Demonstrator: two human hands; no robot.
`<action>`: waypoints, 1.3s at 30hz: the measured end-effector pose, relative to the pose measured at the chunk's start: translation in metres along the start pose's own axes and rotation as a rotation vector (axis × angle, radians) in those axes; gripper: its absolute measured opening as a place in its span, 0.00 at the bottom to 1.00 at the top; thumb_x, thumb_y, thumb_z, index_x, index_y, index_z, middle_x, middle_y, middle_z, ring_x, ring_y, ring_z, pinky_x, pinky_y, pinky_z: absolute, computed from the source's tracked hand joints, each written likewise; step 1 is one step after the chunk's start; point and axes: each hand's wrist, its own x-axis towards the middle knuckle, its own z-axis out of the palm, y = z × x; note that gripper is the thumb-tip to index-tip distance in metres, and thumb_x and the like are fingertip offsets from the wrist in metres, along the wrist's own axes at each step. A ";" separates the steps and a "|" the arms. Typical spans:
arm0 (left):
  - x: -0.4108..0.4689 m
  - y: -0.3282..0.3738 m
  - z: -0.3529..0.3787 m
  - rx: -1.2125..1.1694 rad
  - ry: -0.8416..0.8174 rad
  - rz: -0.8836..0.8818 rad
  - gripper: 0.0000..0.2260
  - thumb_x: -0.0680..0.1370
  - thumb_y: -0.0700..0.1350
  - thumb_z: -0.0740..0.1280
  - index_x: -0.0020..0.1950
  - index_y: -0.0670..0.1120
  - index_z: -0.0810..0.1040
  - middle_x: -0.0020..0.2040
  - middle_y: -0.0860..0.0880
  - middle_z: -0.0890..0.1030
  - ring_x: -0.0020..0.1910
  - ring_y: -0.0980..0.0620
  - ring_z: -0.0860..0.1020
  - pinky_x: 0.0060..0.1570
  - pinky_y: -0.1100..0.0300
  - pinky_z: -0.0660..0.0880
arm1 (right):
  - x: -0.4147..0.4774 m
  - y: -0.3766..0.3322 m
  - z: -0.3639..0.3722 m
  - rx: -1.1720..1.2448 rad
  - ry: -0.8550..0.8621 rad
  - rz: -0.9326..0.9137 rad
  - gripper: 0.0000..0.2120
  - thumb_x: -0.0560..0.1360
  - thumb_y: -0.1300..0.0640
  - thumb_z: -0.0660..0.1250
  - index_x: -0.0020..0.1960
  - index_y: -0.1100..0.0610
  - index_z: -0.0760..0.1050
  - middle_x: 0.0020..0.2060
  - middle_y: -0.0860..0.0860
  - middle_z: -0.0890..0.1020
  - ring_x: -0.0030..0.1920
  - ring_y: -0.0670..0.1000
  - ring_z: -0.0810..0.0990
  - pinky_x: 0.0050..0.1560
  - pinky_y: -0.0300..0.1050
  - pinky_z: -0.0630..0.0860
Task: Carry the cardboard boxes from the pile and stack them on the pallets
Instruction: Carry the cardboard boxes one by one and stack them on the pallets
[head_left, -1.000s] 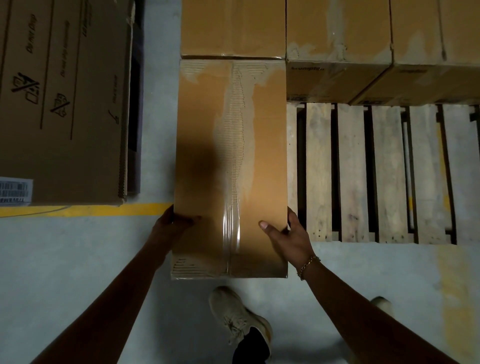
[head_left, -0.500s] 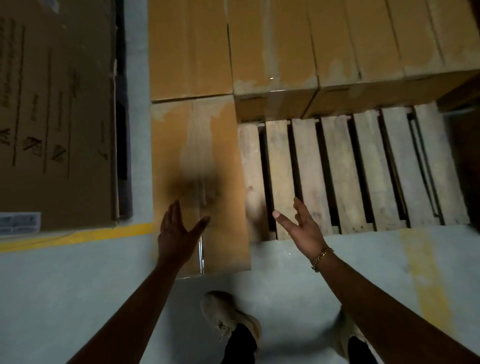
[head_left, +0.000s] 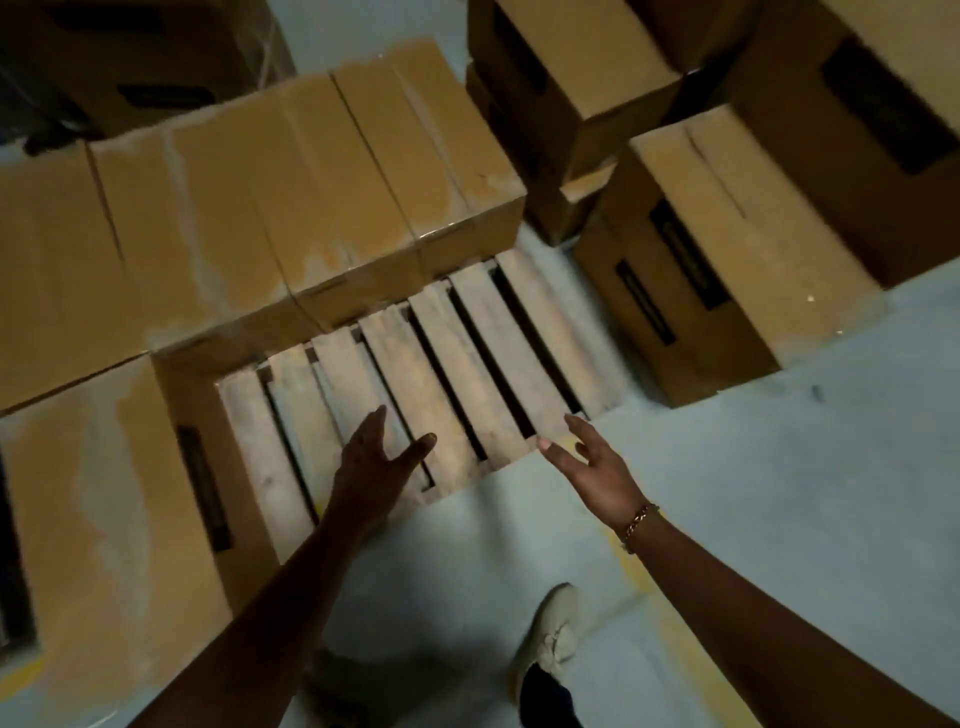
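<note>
A wooden pallet (head_left: 467, 374) lies on the floor with bare slats at its near right part. A row of brown cardboard boxes (head_left: 311, 187) fills its far side. Another brown box (head_left: 104, 499) stands on its left part, near me. My left hand (head_left: 374, 462) hovers over the pallet's near slats, fingers spread and holding nothing. My right hand (head_left: 592, 467), with a bracelet at the wrist, is spread above the pallet's near right corner, also holding nothing. A pile of brown boxes (head_left: 727, 223) stands on the floor to the right.
More stacked boxes (head_left: 571, 78) rise at the back right, and a dark wrapped box (head_left: 145, 67) at the back left. Pale concrete floor (head_left: 779, 493) with faded yellow marks spreads to the right. My shoe (head_left: 550, 634) is at the bottom.
Both hands let go of the box now resting on the pallet's left part. My view has swung to the right, bringing the pile of boxes into sight.
</note>
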 end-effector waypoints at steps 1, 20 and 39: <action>-0.002 0.028 0.019 -0.007 -0.023 0.019 0.42 0.74 0.64 0.70 0.82 0.49 0.58 0.81 0.47 0.59 0.80 0.47 0.58 0.78 0.48 0.57 | 0.001 0.004 -0.030 0.002 0.018 0.008 0.36 0.74 0.37 0.71 0.77 0.47 0.66 0.76 0.45 0.68 0.75 0.48 0.68 0.76 0.52 0.65; 0.071 0.340 0.223 0.012 -0.338 0.175 0.36 0.78 0.62 0.68 0.81 0.50 0.60 0.80 0.47 0.63 0.77 0.47 0.64 0.74 0.49 0.64 | 0.128 -0.019 -0.371 0.021 0.333 0.029 0.29 0.77 0.40 0.69 0.74 0.48 0.70 0.73 0.48 0.72 0.72 0.53 0.71 0.64 0.47 0.69; 0.106 0.682 0.456 -0.316 -0.260 0.162 0.37 0.77 0.61 0.68 0.81 0.47 0.61 0.79 0.46 0.65 0.76 0.47 0.66 0.74 0.52 0.64 | 0.276 -0.071 -0.739 -0.314 0.474 -0.327 0.21 0.80 0.44 0.68 0.69 0.52 0.75 0.66 0.50 0.78 0.64 0.52 0.76 0.61 0.50 0.74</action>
